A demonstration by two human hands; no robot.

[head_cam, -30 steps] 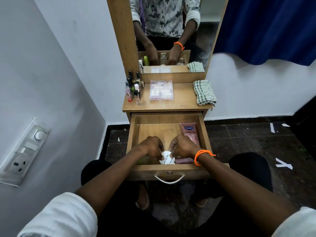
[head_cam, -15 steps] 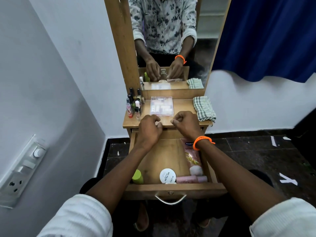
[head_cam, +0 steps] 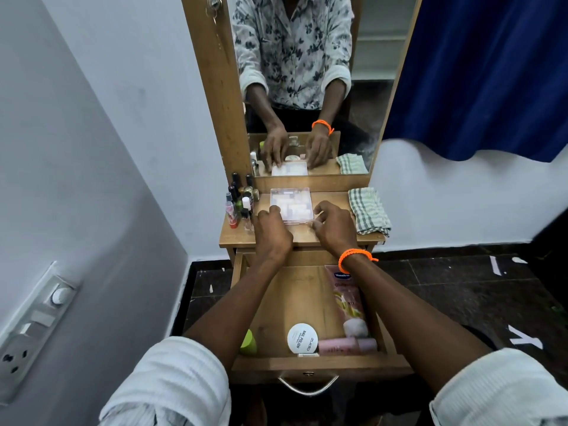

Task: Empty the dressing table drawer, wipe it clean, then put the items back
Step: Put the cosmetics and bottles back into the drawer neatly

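The wooden drawer stands pulled out below the dressing table top. Inside lie a green bottle, a white round nail polish tub, a pink tube and a Vaseline tube. A clear plastic box sits on the table top. My left hand curls its fingers on the box's near left corner. At the near right corner, my right hand, with an orange wristband, pinches the box.
A cluster of small nail polish bottles stands at the table's left, close to my left hand. A folded checked cloth lies at the right. The mirror rises behind. A wall socket panel is on the left, a blue curtain on the right.
Both hands left the white tub in the drawer, rose to the table top and moved forward onto the clear box.
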